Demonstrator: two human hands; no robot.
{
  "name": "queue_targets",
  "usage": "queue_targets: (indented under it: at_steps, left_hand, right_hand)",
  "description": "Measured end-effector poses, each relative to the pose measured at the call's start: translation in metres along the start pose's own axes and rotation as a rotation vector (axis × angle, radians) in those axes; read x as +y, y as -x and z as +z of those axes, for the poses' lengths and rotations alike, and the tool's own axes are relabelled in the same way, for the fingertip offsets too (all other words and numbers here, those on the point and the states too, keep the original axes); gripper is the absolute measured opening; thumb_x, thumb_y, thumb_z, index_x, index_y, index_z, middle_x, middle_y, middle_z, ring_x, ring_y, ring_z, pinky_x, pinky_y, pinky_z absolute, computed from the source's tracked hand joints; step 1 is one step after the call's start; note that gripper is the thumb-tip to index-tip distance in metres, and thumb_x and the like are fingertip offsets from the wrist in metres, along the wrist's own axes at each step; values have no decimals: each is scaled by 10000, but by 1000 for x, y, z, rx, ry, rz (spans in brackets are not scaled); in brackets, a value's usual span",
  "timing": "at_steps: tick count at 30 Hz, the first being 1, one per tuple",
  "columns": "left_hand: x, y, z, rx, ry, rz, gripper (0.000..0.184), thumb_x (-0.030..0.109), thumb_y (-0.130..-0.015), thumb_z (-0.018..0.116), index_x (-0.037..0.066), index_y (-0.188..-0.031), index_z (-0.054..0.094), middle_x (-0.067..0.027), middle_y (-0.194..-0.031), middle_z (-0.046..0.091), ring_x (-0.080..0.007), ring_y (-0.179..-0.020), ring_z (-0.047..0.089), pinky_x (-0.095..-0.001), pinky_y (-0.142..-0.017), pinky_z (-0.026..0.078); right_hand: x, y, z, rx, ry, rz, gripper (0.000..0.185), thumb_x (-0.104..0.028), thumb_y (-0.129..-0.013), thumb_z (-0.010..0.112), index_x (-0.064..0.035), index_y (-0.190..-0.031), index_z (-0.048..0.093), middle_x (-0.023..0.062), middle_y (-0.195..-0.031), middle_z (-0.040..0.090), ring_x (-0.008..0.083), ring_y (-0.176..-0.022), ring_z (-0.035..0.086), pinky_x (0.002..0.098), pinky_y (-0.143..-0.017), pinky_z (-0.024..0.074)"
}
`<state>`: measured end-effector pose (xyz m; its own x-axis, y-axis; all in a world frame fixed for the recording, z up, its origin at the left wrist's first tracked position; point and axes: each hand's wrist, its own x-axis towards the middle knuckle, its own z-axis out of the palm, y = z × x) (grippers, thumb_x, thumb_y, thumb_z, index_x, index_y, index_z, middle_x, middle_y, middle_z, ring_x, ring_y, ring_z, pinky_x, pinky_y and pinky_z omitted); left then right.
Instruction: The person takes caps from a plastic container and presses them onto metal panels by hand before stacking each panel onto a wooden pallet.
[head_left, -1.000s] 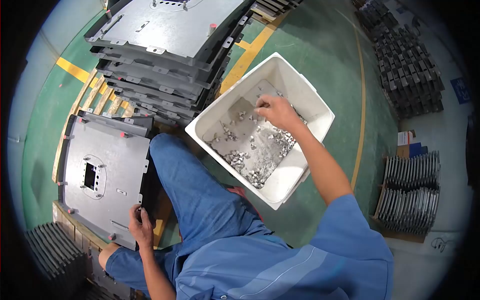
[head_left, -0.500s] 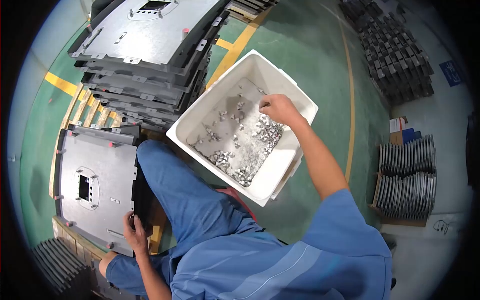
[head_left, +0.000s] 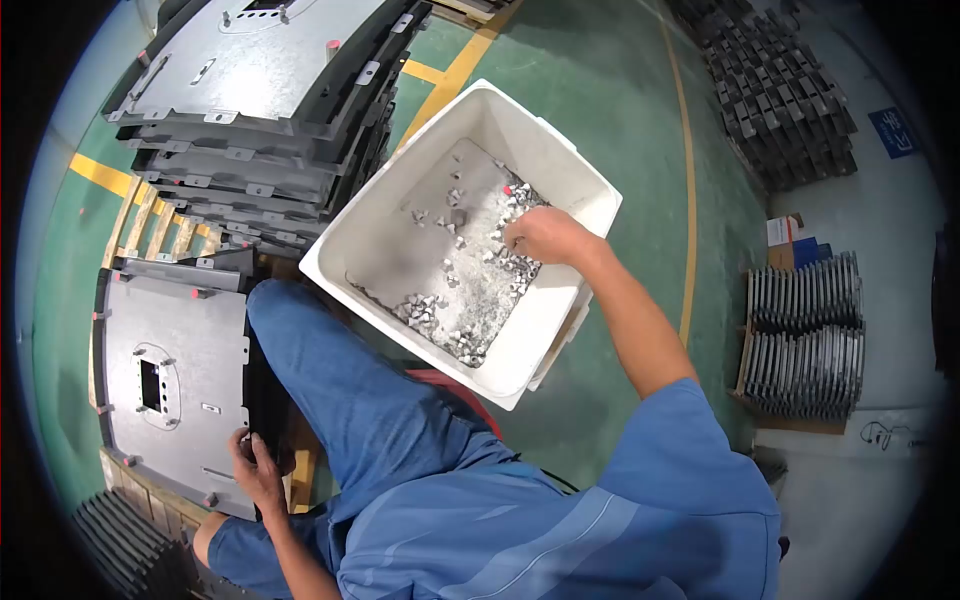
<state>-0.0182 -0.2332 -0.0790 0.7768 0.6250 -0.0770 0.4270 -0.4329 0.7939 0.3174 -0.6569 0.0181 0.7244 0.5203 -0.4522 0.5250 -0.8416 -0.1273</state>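
My right hand reaches into a white plastic bin, its fingers curled together over small metal parts scattered on the bottom. What its fingertips hold, if anything, is hidden. A small red piece shows near that hand. At the lower left, my left hand pinches at the right edge of a grey metal panel. Whatever lies between its fingers is too small to name. The panel has a dark rectangular opening, short studs and red caps along its borders.
A tall stack of similar panels rises at the upper left beside a wooden pallet. Black metal parts are piled at the upper right. Rows of curved metal pieces stand at the right, with more at the lower left.
The view has shifted, so the bin and panels appear further left. My right hand has moved lower over the metal parts in the bin. My left hand stays at the panel edge.
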Motion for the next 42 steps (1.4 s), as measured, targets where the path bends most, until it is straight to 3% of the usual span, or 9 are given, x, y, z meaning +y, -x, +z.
queue_targets:
  at_steps: [10,19,23,30,33,34,35,37,42]
  left_hand:
    - [1,1,1,24,-117,27,172,139,-923,539,62,-1075,516,-24,-668,465,-100,-606,427,-261,-556,374]
    - [-3,2,4,57,-140,79,187,138,-927,526,82,-1104,503,-49,-659,487,-123,-602,455,-290,-565,389]
    - [3,2,-3,13,-136,3,189,123,-917,540,68,-1097,527,-59,-672,541,-135,-609,501,-289,-590,426]
    - [2,4,-4,-2,7,90,125,79,-909,541,16,-1012,574,-53,-725,556,-112,-644,510,-260,-611,432]
    - [1,8,-7,12,32,142,127,71,-907,541,13,-1016,570,-51,-733,558,-112,-661,518,-252,-621,434]
    - [5,7,-8,12,18,165,129,64,-906,542,2,-1015,572,-54,-745,567,-102,-677,524,-243,-630,436]
    - [6,6,-9,20,27,163,129,64,-906,542,2,-1015,572,-54,-745,567,-102,-677,524,-243,-630,436]
    - [4,6,-9,-39,58,79,136,59,-902,549,-4,-1020,579,-52,-761,578,-92,-689,527,-237,-631,437]
    - [37,1,-7,-12,439,-57,194,66,-887,576,6,-1071,590,-27,-813,596,-85,-734,552,-223,-650,446]
  right_hand:
    - [-14,-3,8,65,-107,13,171,-83,-744,595,-109,-891,680,148,-845,656,321,-850,631,429,-754,492]
    - [-19,-17,17,46,215,-104,141,-5,-690,565,-11,-797,656,178,-837,651,336,-851,641,430,-700,512]
    - [-32,-25,12,-45,263,-67,127,-5,-677,568,-16,-762,662,175,-831,660,337,-831,649,428,-694,518]
    - [-41,-31,-13,-240,334,-34,171,-49,-692,566,1,-813,676,196,-859,664,352,-822,646,434,-708,517]
    - [-42,-18,-33,55,-222,-107,182,-121,-777,593,23,-885,624,171,-800,641,306,-694,626,382,-661,488]
    - [-50,-8,-42,12,-510,-29,203,-158,-821,614,28,-899,592,112,-750,617,190,-629,584,314,-593,482]
    - [-68,3,-55,14,-499,-32,203,-158,-821,614,28,-899,592,112,-750,617,190,-629,584,314,-593,482]
    - [-105,23,-74,-18,-934,-81,144,-111,-847,604,25,-889,584,61,-719,587,101,-624,551,245,-528,458]
    - [-205,20,-63,-232,-1262,-214,118,-91,-860,623,1,-926,590,42,-769,605,81,-641,572,208,-502,449]
